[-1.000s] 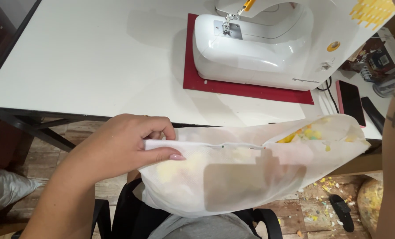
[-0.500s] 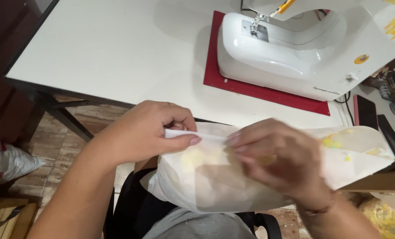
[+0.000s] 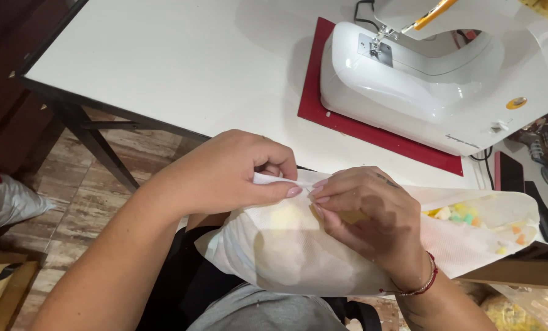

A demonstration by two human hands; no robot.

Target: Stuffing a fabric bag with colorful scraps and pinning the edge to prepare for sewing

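Head view, left hand and right hand pinching white fabric pouch edge between them

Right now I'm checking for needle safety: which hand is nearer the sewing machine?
Right. The right hand pinches the white fabric pouch just below the sewing machine. The left hand grips the pouch's folded edge farther left, away from it.

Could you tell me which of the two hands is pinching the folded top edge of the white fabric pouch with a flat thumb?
The left hand: its thumb lies flat along the folded edge of the white fabric pouch. The right hand meets it with curled fingertips instead.
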